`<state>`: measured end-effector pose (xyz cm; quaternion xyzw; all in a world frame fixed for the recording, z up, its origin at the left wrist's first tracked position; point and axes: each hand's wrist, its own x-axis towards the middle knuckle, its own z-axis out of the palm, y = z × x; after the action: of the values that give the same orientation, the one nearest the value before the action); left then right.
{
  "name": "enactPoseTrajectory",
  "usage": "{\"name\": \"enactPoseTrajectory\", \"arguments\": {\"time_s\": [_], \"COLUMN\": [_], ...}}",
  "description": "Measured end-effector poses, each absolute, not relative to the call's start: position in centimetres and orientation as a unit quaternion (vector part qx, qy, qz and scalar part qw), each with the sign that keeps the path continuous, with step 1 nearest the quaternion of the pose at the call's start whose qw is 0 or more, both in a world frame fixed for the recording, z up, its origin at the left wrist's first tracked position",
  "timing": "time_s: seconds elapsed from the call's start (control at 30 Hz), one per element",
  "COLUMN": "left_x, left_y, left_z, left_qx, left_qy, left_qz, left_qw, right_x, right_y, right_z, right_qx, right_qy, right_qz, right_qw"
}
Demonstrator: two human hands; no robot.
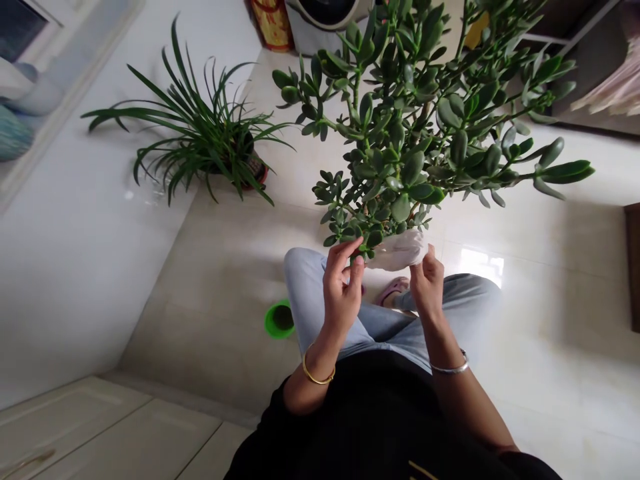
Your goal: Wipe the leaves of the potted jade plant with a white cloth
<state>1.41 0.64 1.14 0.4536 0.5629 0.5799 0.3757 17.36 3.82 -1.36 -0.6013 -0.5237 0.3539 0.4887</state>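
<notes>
A large jade plant (420, 113) with thick green leaves fills the upper middle of the head view. My left hand (343, 283) reaches up to its lowest leaves and pinches one between thumb and fingers. My right hand (426, 283) holds a white cloth (400, 250) up against the same low leaves, fingers closed on it. A gold bangle sits on my left wrist and a silver one on my right. My knees in light trousers show beneath the hands.
A spider plant (210, 143) in a dark pot stands on the pale tiled floor at the left, near a white wall. A small green cup (279, 320) sits on the floor by my left knee. White cabinet doors lie at the bottom left.
</notes>
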Motion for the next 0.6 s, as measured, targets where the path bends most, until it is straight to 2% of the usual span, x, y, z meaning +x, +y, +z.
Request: {"name": "enactPoseTrajectory", "arguments": {"time_s": [0.37,0.5,0.6], "left_x": [-2.4,-3.1,-3.6], "left_y": [3.3,4.4,4.9], "left_z": [3.6,4.7,4.8], "left_qx": [0.635,0.641,0.602], "left_qy": [0.541,0.517,0.482], "left_qz": [0.398,0.348,0.343], "left_qw": [0.382,0.449,0.536], "right_x": [15.9,15.6,15.3], "right_y": [3.6,3.4,3.2], "right_z": [-4.2,-3.6,-2.7], "right_qx": [-0.538,-0.495,-0.518], "right_qy": [-0.377,-0.371,-0.402], "right_qz": [0.514,0.554,0.508], "right_qw": [0.551,0.557,0.558]}}
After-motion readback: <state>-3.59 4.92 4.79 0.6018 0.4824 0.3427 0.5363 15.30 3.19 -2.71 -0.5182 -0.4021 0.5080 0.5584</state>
